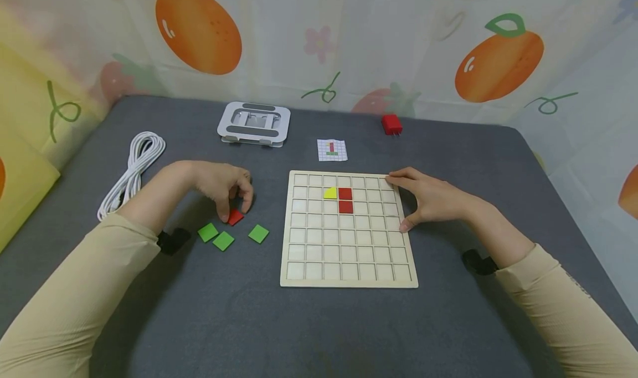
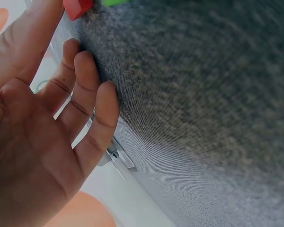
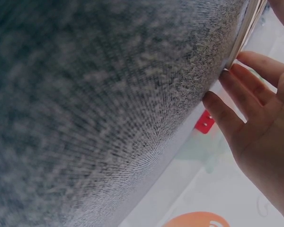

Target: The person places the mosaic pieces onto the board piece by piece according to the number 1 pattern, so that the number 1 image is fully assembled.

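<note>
My left hand [image 1: 223, 185] is low over the table, its thumb and a finger pinching a red tile [image 1: 235, 217]. In the left wrist view the red tile [image 2: 77, 6] shows at the thumb, with the other fingers loosely bent. Several green square tiles [image 1: 224, 241] lie just below that hand. A pale wooden grid board [image 1: 349, 256] sits flat to the right, bearing a yellow cut-corner tile [image 1: 330, 193] and two red squares [image 1: 345, 207] in its upper cells. At the board's right edge rests my right hand [image 1: 436, 198], thumb and fingers spread, fingertips near the top corner.
Behind the board lies a small paper card [image 1: 332, 151] with a coloured grid pattern. A white folding stand [image 1: 254, 124] and a red plug adapter [image 1: 391, 124] are at the back. A coiled white cable [image 1: 130, 170] lies left, beside the left forearm. Printed curtains border the table.
</note>
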`<state>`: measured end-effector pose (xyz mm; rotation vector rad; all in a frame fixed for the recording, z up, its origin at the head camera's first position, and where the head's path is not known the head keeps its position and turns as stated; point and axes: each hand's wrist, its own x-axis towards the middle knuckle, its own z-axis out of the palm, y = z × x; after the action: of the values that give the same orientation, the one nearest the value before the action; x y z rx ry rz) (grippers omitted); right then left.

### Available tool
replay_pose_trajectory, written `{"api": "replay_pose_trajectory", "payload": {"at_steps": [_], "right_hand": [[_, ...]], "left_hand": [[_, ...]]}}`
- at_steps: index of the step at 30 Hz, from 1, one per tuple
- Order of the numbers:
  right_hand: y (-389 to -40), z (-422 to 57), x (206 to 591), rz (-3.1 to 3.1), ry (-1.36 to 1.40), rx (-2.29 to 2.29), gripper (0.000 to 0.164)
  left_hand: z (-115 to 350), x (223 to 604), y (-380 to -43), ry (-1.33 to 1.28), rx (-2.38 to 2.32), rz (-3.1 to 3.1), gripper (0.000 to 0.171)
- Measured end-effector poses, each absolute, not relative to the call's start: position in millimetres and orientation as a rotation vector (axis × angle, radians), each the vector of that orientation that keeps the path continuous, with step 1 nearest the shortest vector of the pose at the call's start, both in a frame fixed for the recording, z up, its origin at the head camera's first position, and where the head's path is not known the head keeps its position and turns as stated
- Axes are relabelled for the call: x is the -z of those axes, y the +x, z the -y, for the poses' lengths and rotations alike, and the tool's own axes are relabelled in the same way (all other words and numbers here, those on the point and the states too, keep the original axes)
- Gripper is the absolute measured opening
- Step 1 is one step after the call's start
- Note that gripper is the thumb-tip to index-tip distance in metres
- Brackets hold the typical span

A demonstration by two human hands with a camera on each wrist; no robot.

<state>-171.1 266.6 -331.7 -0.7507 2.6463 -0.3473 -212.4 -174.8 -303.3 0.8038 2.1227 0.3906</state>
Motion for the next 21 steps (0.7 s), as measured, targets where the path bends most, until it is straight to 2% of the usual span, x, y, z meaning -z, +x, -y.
{"api": "replay_pose_trajectory", "payload": {"at_steps": [21], "right_hand": [[-171.6,-266.2,332.1,-2.640,-0.745,0.354,0.112]], "left_hand": [[172.6,307.9,-212.7,0.782,-0.469,-2.237,0.018]]}}
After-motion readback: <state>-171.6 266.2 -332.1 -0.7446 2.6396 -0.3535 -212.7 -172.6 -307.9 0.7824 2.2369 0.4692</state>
